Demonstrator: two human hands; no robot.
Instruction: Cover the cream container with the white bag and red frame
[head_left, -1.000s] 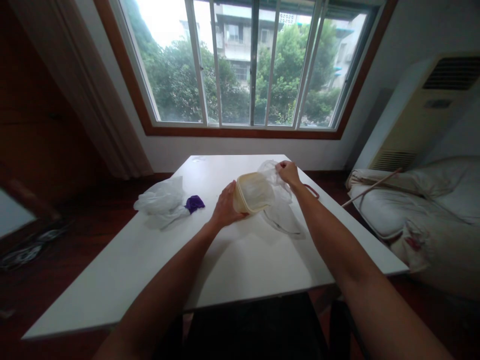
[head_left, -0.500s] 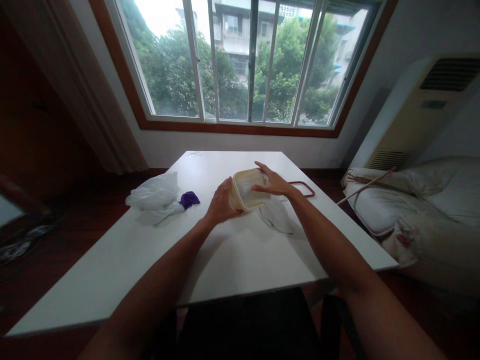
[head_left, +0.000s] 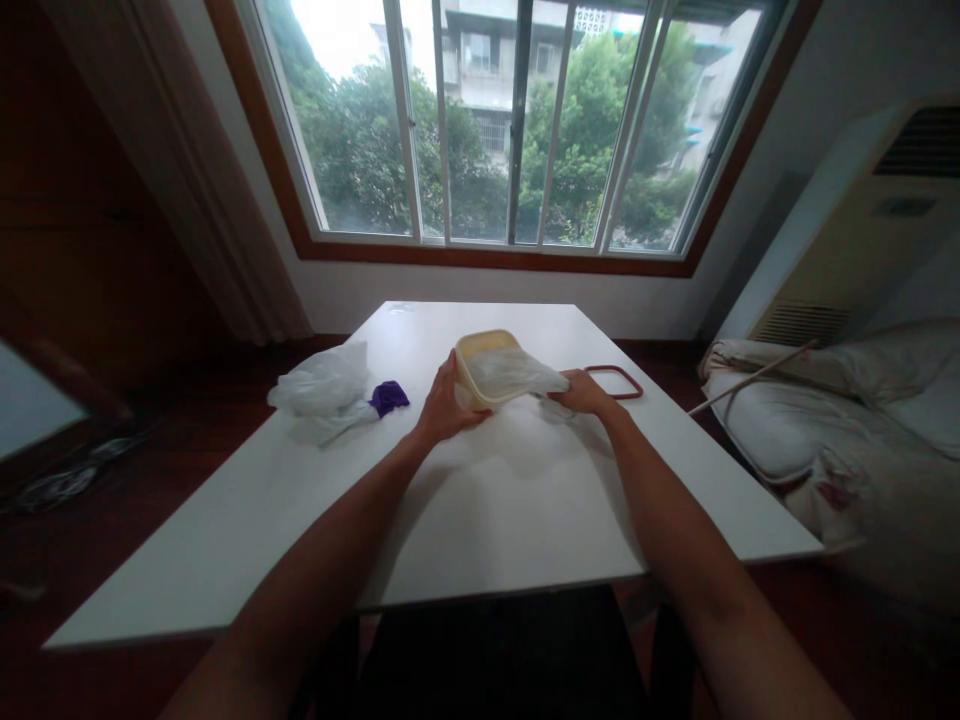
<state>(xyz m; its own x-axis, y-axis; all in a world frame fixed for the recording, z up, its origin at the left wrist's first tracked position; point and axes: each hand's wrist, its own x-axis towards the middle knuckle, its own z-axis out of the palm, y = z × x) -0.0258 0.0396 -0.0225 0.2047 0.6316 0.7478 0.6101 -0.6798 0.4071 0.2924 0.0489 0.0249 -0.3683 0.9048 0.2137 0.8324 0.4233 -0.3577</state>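
Observation:
A pale yellow plastic container (head_left: 466, 385), tilted with its opening turned up and towards me, is held at its left side by my left hand (head_left: 444, 405). My right hand (head_left: 583, 391) is closed on a thin white plastic bag (head_left: 517, 370). The bag stretches from inside the container, over its right rim, to my fingers. Part of the bag hangs below the right hand, near the table. Just beyond the right hand lies a red-brown rectangular ring (head_left: 615, 381) with rounded corners.
On the left of the white table (head_left: 300, 530) lie a crumpled white plastic bag (head_left: 321, 385) and a bunched purple cloth (head_left: 388, 398). A small clear item (head_left: 403, 309) is near the far edge. Right of the table are covered bundles (head_left: 750, 400) and a stick (head_left: 754, 379).
My right hand has moved from the container's upper right side down and right, and now grips the bag, pulling it taut across the rim. My left hand still holds the container.

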